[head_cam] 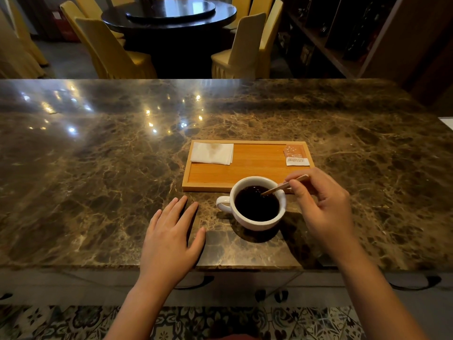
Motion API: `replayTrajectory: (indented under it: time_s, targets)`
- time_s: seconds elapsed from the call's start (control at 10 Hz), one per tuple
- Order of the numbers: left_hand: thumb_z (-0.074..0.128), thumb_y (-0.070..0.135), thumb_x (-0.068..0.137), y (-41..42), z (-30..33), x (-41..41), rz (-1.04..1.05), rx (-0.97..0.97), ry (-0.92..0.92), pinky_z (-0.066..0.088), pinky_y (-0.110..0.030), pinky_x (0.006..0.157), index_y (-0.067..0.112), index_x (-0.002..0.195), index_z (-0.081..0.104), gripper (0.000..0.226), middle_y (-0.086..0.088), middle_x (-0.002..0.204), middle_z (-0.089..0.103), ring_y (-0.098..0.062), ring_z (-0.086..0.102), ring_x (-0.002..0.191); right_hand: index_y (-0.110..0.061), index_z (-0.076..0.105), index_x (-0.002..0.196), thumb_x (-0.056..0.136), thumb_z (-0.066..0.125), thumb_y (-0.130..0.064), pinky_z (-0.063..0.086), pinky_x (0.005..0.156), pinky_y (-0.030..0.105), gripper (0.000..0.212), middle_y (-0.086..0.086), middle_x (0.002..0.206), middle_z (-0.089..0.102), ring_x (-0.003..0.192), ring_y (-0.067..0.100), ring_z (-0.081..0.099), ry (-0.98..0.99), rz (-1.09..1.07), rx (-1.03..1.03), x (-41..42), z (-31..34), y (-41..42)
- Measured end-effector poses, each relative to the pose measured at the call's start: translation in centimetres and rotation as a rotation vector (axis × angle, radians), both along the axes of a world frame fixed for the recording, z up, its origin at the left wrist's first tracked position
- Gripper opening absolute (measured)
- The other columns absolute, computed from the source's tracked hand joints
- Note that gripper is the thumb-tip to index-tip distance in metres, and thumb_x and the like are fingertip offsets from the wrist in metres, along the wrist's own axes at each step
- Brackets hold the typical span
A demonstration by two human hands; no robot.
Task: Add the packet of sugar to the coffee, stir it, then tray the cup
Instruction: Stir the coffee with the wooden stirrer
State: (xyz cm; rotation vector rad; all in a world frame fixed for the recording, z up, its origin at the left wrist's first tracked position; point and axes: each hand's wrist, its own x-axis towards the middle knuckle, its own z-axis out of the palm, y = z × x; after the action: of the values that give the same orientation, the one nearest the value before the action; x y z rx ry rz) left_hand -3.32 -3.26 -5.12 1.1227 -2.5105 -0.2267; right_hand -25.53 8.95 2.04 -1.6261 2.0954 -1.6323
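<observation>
A white cup (247, 223) of dark coffee stands on the marble counter, handle to the left, just in front of a wooden tray (247, 171). My right hand (323, 207) pinches a thin wooden stir stick (284, 185) whose tip dips into the coffee. An orange and white sugar packet (295, 155) lies in the tray's far right corner. A folded white napkin (212, 153) lies in the tray's far left corner. My left hand (171, 236) rests flat on the counter, left of the cup, fingers spread, holding nothing.
The brown marble counter (98, 155) stretches wide to both sides, and its near edge runs under my wrists. Beyond its far edge stand yellow-covered chairs (110, 50) around a dark round table (169, 15). Shelving (343, 33) rises at the back right.
</observation>
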Motion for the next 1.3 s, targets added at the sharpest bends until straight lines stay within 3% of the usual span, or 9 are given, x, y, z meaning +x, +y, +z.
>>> replayTrajectory:
  time_s: [0.2,0.4,0.5,0.6,0.7,0.9,1.1,1.3]
  targets:
    - [0.040,0.047,0.084,-0.1,0.0,0.0,-0.003,-0.001,0.004,0.023,-0.043,0.106,0.020,0.130,0.048,0.054,-0.008,0.138,0.046,-0.020,0.034,0.131,-0.011,0.059,0.087,0.087,0.043,-0.023,0.042,0.062,0.014,0.020,0.000,0.077,0.058,0.074,0.011,0.053,0.144,0.057,0.075,-0.3,1.2,0.7]
    - [0.040,0.047,0.084,0.0,0.0,0.0,-0.002,-0.003,0.004,0.023,-0.042,0.106,0.020,0.130,0.048,0.054,-0.007,0.138,0.046,-0.020,0.034,0.131,-0.016,0.064,0.085,0.085,0.049,-0.029,0.048,0.063,0.015,0.019,-0.005,0.077,0.065,0.077,0.011,0.062,-0.089,0.119,0.123,0.1,1.1,0.9]
    - [0.040,0.047,0.084,0.0,0.1,0.0,-0.002,-0.005,0.005,0.024,-0.043,0.105,0.020,0.130,0.049,0.054,-0.008,0.137,0.047,-0.021,0.036,0.130,-0.012,0.067,0.087,0.088,0.058,-0.015,0.056,0.068,0.025,0.010,-0.002,0.086,0.068,0.078,0.014,0.067,-0.299,0.114,0.047,0.7,0.0,0.4]
    - [0.040,0.047,0.084,0.0,0.0,0.0,-0.004,-0.007,0.003,0.024,-0.043,0.105,0.020,0.129,0.049,0.053,-0.008,0.137,0.048,-0.021,0.036,0.130,-0.008,0.067,0.088,0.087,0.055,-0.010,0.057,0.068,0.028,0.012,0.001,0.086,0.068,0.079,0.016,0.068,-0.375,0.091,-0.019,1.1,-0.8,0.0]
    - [0.040,0.047,0.084,0.0,0.0,0.1,-0.004,-0.005,0.003,0.024,-0.043,0.105,0.020,0.129,0.049,0.054,-0.008,0.137,0.048,-0.021,0.036,0.130,-0.007,0.067,0.089,0.089,0.054,-0.010,0.056,0.068,0.025,0.013,0.000,0.082,0.068,0.080,0.015,0.068,-0.367,0.054,-0.059,1.1,-1.2,-0.2]
    - [0.039,0.047,0.084,0.1,0.1,0.0,-0.005,-0.006,0.003,0.024,-0.044,0.105,0.019,0.129,0.049,0.054,-0.009,0.137,0.048,-0.022,0.036,0.130,-0.013,0.064,0.090,0.089,0.049,-0.021,0.046,0.066,0.019,0.017,-0.001,0.084,0.064,0.080,0.010,0.060,-0.047,-0.043,-0.027,0.4,-0.9,0.5]
    - [0.039,0.047,0.084,0.0,0.1,0.0,-0.006,-0.006,0.002,0.024,-0.044,0.105,0.019,0.129,0.049,0.054,-0.008,0.137,0.048,-0.021,0.036,0.130,-0.010,0.061,0.087,0.088,0.045,-0.021,0.037,0.066,0.007,0.019,-0.013,0.082,0.056,0.078,-0.001,0.053,0.103,0.034,0.063,0.6,0.7,1.2]
    - [0.040,0.047,0.084,0.1,0.0,0.1,-0.005,-0.007,-0.003,0.026,-0.045,0.105,0.019,0.129,0.049,0.054,-0.009,0.137,0.048,-0.022,0.036,0.130,-0.015,0.066,0.086,0.088,0.056,-0.022,0.048,0.065,0.013,0.012,-0.011,0.077,0.066,0.076,0.007,0.063,-0.141,0.045,0.097,1.3,1.2,1.1]
